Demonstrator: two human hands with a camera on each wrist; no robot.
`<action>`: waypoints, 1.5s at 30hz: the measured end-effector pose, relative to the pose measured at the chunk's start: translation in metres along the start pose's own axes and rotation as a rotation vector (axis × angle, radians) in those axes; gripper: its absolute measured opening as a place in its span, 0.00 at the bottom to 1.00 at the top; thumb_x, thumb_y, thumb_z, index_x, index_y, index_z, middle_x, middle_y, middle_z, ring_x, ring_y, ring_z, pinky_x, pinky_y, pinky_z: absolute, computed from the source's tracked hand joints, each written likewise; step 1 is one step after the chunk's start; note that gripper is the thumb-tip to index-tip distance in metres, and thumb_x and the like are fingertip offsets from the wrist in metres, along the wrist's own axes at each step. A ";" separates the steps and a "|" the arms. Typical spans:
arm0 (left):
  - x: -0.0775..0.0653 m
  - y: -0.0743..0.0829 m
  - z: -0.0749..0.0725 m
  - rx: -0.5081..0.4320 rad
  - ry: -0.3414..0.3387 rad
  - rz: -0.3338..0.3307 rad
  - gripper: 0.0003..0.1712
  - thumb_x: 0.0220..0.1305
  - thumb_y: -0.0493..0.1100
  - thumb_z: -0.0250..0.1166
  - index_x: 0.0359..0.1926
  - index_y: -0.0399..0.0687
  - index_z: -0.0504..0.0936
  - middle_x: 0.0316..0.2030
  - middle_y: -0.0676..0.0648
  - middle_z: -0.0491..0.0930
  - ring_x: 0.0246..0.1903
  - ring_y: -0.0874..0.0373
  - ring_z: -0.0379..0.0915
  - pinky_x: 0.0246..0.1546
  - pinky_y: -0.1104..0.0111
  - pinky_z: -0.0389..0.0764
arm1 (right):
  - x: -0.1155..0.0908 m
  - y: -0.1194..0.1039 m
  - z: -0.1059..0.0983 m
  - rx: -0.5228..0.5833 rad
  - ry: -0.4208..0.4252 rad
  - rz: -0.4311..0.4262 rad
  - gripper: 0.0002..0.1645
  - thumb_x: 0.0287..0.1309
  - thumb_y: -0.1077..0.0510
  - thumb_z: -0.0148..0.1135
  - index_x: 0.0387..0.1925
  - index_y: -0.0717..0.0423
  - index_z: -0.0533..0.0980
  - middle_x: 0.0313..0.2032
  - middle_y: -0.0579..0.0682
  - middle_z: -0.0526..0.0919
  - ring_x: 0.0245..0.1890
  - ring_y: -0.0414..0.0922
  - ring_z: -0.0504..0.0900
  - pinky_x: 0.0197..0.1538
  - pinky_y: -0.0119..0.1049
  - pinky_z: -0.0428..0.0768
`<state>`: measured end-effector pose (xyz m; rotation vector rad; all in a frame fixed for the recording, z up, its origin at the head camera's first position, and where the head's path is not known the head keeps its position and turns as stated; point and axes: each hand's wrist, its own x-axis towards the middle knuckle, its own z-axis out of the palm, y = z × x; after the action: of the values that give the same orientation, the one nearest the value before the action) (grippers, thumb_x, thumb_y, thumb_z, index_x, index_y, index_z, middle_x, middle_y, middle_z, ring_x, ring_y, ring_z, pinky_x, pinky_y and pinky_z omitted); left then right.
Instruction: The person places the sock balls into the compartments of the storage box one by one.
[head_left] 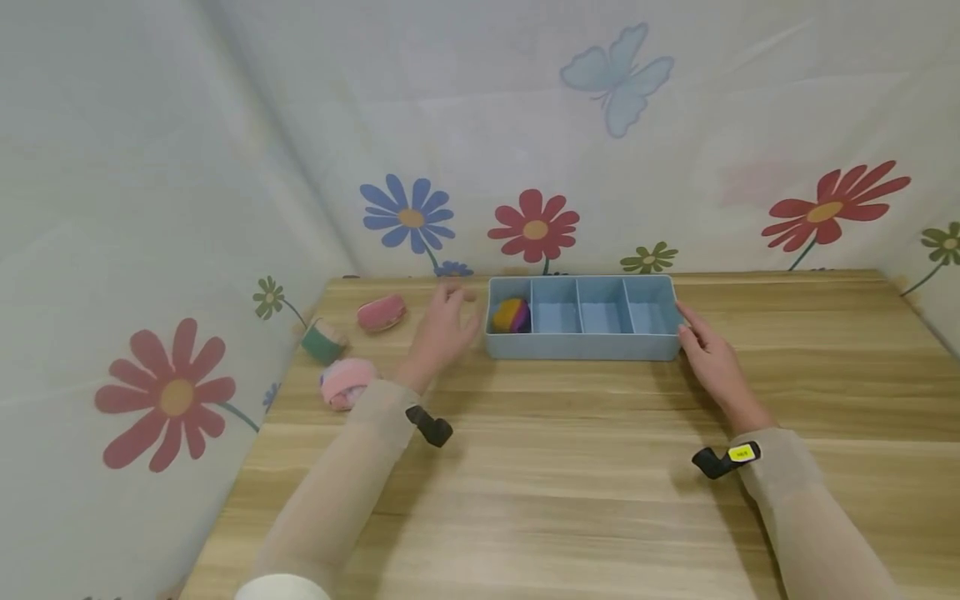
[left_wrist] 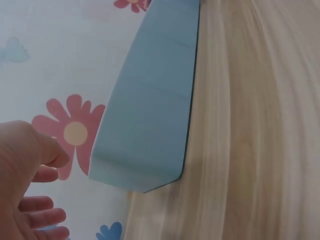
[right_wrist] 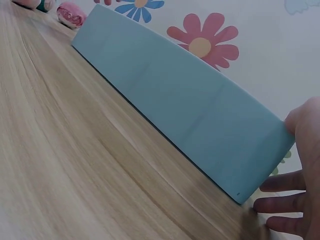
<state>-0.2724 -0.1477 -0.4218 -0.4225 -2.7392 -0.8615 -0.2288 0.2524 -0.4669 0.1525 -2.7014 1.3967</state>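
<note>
A light blue box [head_left: 581, 347] with a row of compartments stands at the back of the table. In its leftmost compartment lies a yellow and purple rolled bundle [head_left: 512, 316], apparently cloth. Just left of the box, my left hand [head_left: 444, 332] hovers with loosely bent fingers and nothing in them; the left wrist view shows it apart from the box end. My right hand [head_left: 712, 364] rests against the box's right end, its thumb at the upper front corner and its fingers [right_wrist: 280, 205] extended beside the end wall.
Left of my left hand lie a dark pink bundle [head_left: 381, 313], a green and beige bundle [head_left: 322, 342] and a light pink bundle [head_left: 348, 383]. A flower-printed curtain [head_left: 465, 100] hangs behind the wooden table [head_left: 555, 483].
</note>
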 end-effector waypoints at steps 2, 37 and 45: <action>-0.005 -0.002 -0.001 0.008 0.004 -0.010 0.19 0.61 0.44 0.58 0.52 0.40 0.73 0.57 0.39 0.64 0.55 0.46 0.64 0.55 0.56 0.68 | 0.001 -0.001 0.000 0.002 -0.003 -0.007 0.30 0.70 0.47 0.39 0.71 0.47 0.52 0.64 0.68 0.59 0.62 0.65 0.58 0.60 0.63 0.54; -0.097 -0.046 -0.041 0.141 0.105 -0.158 0.28 0.59 0.49 0.63 0.53 0.33 0.72 0.51 0.34 0.67 0.49 0.42 0.66 0.48 0.52 0.71 | -0.005 0.001 0.000 -0.014 -0.093 -0.042 0.31 0.70 0.48 0.40 0.70 0.53 0.52 0.61 0.71 0.62 0.57 0.66 0.65 0.55 0.63 0.60; -0.097 -0.049 -0.043 0.324 0.210 -0.062 0.26 0.54 0.45 0.67 0.48 0.32 0.73 0.45 0.32 0.70 0.44 0.40 0.67 0.43 0.52 0.70 | -0.002 0.001 -0.005 0.019 -0.051 -0.038 0.31 0.70 0.47 0.39 0.70 0.52 0.52 0.56 0.70 0.66 0.54 0.64 0.66 0.52 0.61 0.62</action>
<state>-0.1931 -0.2304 -0.4430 -0.1732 -2.6387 -0.4328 -0.2272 0.2573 -0.4655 0.2437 -2.7113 1.4273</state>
